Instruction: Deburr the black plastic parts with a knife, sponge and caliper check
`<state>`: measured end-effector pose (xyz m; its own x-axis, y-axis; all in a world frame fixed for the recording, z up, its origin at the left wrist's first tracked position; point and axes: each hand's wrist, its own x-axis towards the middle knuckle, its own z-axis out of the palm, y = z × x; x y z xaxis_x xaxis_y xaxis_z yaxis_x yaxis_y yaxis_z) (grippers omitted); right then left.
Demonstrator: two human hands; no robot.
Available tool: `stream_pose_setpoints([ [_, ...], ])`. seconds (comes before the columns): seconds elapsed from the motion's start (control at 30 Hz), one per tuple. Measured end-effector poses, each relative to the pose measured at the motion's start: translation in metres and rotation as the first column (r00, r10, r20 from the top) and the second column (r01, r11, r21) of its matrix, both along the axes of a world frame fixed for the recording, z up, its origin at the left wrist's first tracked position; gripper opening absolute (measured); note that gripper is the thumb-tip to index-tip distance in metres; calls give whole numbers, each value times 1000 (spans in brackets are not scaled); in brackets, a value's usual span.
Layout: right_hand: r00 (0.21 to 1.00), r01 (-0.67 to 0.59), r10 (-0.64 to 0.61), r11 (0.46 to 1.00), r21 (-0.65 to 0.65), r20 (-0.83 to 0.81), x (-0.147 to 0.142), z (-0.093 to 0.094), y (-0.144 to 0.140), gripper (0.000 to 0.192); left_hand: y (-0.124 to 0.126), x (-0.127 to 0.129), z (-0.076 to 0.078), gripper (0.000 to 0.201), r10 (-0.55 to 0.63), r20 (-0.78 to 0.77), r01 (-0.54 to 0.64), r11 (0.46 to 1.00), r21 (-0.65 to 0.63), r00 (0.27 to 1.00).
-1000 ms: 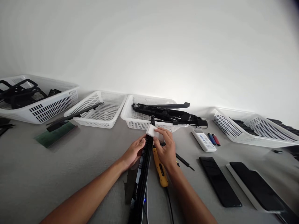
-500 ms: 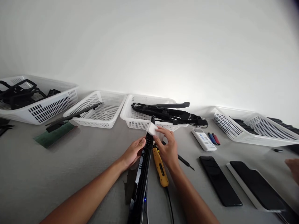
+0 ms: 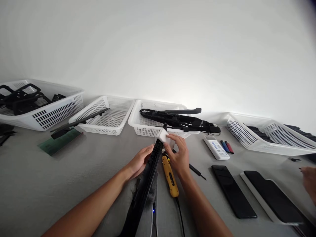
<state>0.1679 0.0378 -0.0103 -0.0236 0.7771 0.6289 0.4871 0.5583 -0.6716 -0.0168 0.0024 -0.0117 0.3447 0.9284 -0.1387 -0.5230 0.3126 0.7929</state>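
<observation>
Black strip (image 3: 144, 187) above grey table (image 3: 98, 153) — pale wall (image 3: 158, 52) behind white baskets (image 3: 103, 129).

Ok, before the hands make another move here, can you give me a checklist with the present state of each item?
1. Left hand holding the black strip: ok, it grips near the far end.
2. Right hand on the white block: ok, its fingers are on the block.
3. White block fixed to the strip: cannot tell, it sits at the strip's far end but the join is unclear.
4. Yellow tool well away from the right hand: not ok, it lies close beside it.
5. Other person's hand out of the way: ok, it is at the right edge.
</observation>
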Motion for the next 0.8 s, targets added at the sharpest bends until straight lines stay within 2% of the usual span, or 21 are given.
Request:
stream_pose_setpoints([
  [0.1, 999, 45, -45, 997, -61, 2, 0, 0, -1, 30, 1, 1, -2, 52, 28, 11, -28, 1000, -5, 1000],
  [0.23, 989, 121, -131, 982, -143, -66, 3, -3, 1, 38, 2, 5, -7, 53, -34, -77, 41, 996, 84, 996],
  [0.37, 979, 152, -172, 974, -171, -108, 2, -2, 0, 44, 1, 6, -6, 53, -48, -134, 62, 993, 104, 990],
  [0.43, 988, 115, -130, 980, -160, -89, 0, 1, -3, 41, 0, 5, -4, 53, -32, -119, 43, 995, 95, 992],
  [0.6, 993, -112, 113, 993, -43, 21, -6, 15, -12, 34, -2, 4, 1, 52, 45, -72, -37, 994, 104, 996],
  [0.7, 994, -108, 108, 994, 8, 4, -7, 22, -17, 33, -1, 4, -2, 53, 61, -84, -53, 994, 93, 995],
  [0.8, 988, -154, 154, 987, 37, 4, -8, 24, -19, 34, 2, 2, -8, 48, 145, -86, -140, 988, 60, 986],
])
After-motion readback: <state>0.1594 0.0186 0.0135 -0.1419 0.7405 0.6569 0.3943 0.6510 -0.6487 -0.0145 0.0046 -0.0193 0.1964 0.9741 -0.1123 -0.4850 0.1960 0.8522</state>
